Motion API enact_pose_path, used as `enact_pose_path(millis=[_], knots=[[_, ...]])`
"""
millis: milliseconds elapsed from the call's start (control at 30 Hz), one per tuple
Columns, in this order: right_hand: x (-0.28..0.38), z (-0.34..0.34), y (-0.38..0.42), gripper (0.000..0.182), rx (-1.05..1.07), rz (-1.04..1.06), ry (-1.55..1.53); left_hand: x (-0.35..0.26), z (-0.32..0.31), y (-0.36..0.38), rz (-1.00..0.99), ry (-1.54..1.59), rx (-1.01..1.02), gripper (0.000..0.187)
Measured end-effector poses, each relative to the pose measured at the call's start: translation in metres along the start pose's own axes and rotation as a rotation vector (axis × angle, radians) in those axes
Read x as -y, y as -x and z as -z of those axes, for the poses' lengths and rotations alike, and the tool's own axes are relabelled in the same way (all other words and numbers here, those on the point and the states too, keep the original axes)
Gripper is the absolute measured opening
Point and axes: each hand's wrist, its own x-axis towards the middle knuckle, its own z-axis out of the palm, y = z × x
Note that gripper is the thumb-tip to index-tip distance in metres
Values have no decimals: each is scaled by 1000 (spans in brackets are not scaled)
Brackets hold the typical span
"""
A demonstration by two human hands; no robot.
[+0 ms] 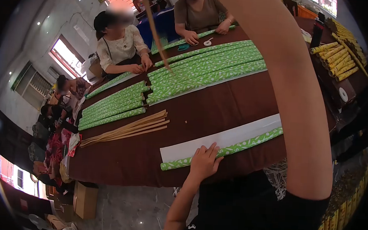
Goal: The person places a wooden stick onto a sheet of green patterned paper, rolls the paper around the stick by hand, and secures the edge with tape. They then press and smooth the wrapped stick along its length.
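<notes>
My left hand [204,161] lies with its fingers stretched out across a partly rolled sheet of green patterned wrapping paper [249,140], touching both the roll and the white inner side [182,150]. The roll runs along the table's near edge, and its right part is hidden behind my right forearm. My right arm [288,66] is raised across the right of the view, and its hand is beyond the top edge. A thin tan strip [152,21], blurred, slants down from the top over the green rolls; what holds it is not visible.
Finished green rolls [207,74] lie side by side on the brown-covered table [200,120], with more [113,105] at left. Tan strips [129,129] fan out nearby. Two people work across the table, near scissors [183,46] and white tape [207,42]. Yellow rolls [338,60] are stacked at right.
</notes>
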Motion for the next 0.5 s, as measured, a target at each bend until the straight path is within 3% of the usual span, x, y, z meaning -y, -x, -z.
enact_pose_path(millis=[500], knots=[[-42, 45, 21, 15, 270, -115, 31, 1, -1, 0, -8, -17, 9, 40]])
